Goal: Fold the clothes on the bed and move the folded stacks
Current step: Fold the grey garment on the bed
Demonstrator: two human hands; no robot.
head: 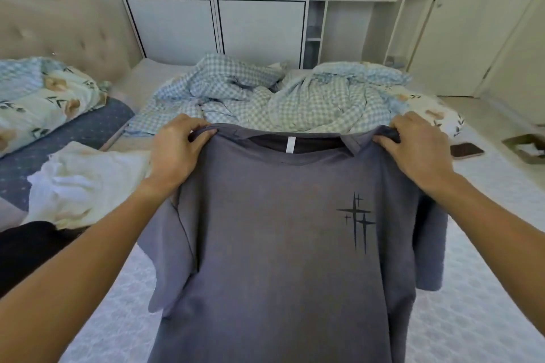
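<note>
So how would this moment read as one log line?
step: holding up grey T-shirt | left hand: shoulder | right hand: shoulder | fold: not started

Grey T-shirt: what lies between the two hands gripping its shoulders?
In the head view, only the grey T-shirt's own neckline with its white label spans from the left hand to the right hand; the checked bedding lies behind.

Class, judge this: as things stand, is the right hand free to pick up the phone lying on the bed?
Probably not: the right hand is gripping the grey T-shirt shoulder, though the phone lies unobstructed close beside it.
</note>
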